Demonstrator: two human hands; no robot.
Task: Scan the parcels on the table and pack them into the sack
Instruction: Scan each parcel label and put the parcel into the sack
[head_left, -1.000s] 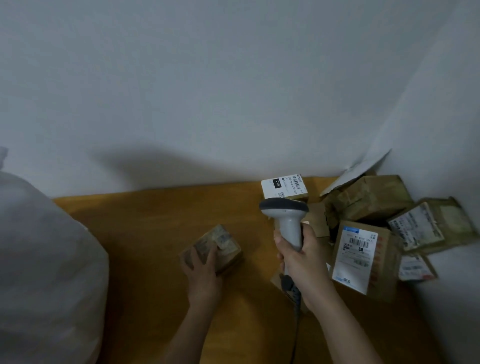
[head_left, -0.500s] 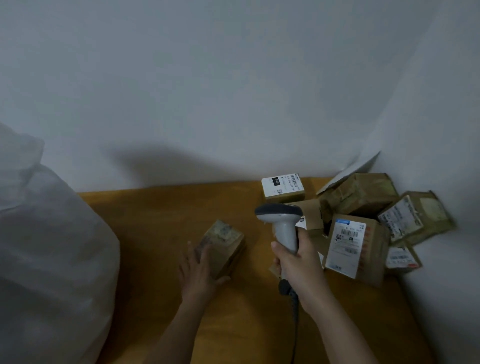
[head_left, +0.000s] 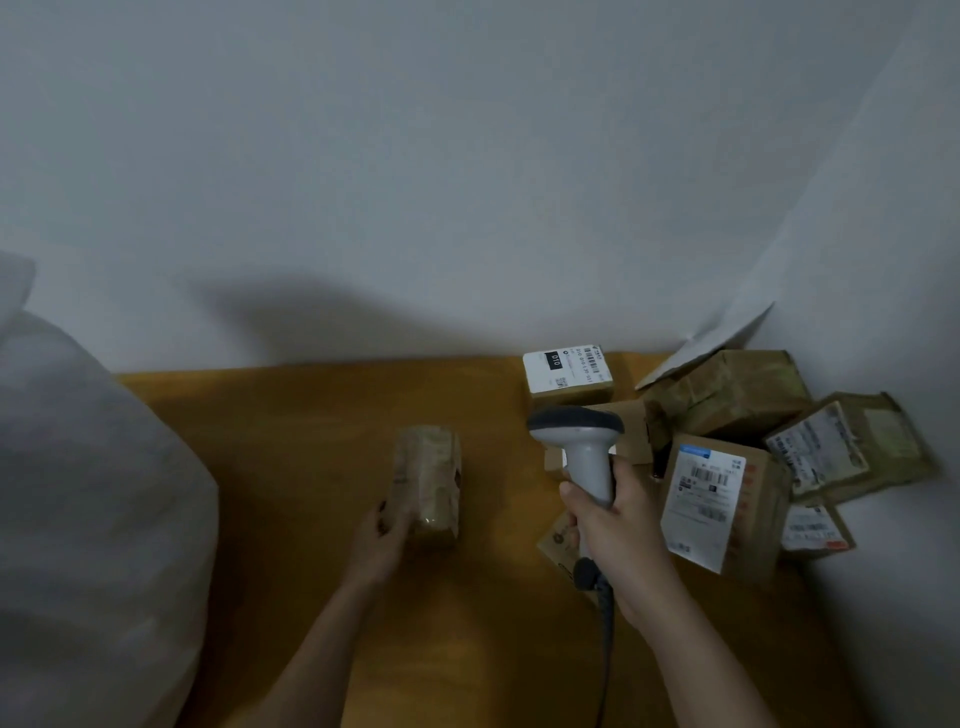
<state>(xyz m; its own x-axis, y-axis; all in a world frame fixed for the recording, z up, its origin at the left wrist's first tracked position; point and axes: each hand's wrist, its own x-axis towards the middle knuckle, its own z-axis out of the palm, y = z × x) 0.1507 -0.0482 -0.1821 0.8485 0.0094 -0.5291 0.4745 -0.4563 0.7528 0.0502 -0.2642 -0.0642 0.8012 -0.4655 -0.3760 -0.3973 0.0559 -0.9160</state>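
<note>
Two hands in play, so nearest first: the left hand (head_left: 387, 535) has its fingers curled round the near left end of a small brown parcel (head_left: 428, 486), which sits out in the open middle of the desk (head_left: 311, 441). Parcel's long axis runs pretty much straight away from the person, near end in the hand, far end pointing at the wall. Can't spot a label on the face that shows, too dim and blurry

Right hand (head_left: 610, 525) is wrapped tight round the handle of the scanner (head_left: 576, 428), head up and aimed forward, sitting just right of the parcel and a bit apart from it. So I'd guess the whole thing hinges on swinging the scanner left, or tipping the parcel toward it

Sack (head_left: 93, 519) bulges off the left side, way closer to the left hand. Further back right, the unscanned pile (head_left: 727, 467) crowds the corner
</note>
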